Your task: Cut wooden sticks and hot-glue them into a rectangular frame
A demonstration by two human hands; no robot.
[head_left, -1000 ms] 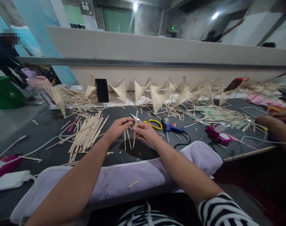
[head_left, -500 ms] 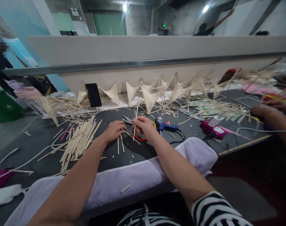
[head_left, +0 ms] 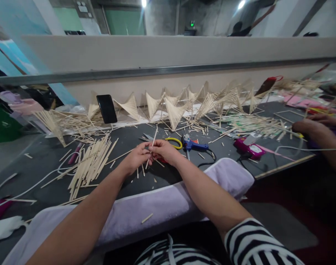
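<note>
A craft workshop, shown by the dark tabletop [head_left: 168,176] strewn with wooden sticks [head_left: 92,162], scissors [head_left: 175,142] and a blue glue gun [head_left: 195,144].

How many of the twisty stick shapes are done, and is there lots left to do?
Several twisty stick shapes stand along the back and look built. The right hand pinches a thin stick, with the left hand right beside it. A pile of loose sticks could mean more building, but I can't tell how much.
</note>
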